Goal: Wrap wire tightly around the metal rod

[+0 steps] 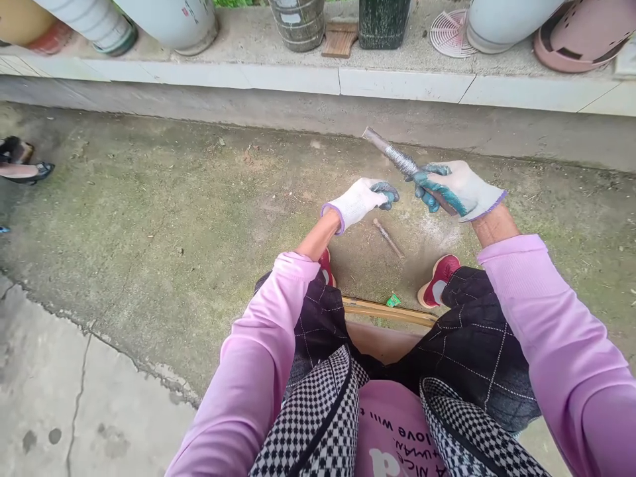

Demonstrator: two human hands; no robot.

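My right hand (454, 189), in a white glove with blue-green coated fingers, is wrapped round a stick wound with silvery wire (400, 159). The stick slants up to the left, its bare end pointing at the ledge. Just left of it, my left hand (370, 199) wears a matching glove, its fingers curled closed. Whatever those fingers pinch is hidden or too thin to see. The two hands are apart. On the ground below them lies a second, shorter stick (389, 238) with what looks like winding near one end.
A raised ledge (298, 74) with several pots, a wooden block (340, 38) and a pink round grate (451, 33) runs along the front. A green wrapper (393, 300) lies near a yellowish wooden bar (387, 311) between my legs. Another person's foot (24, 171) shows at far left.
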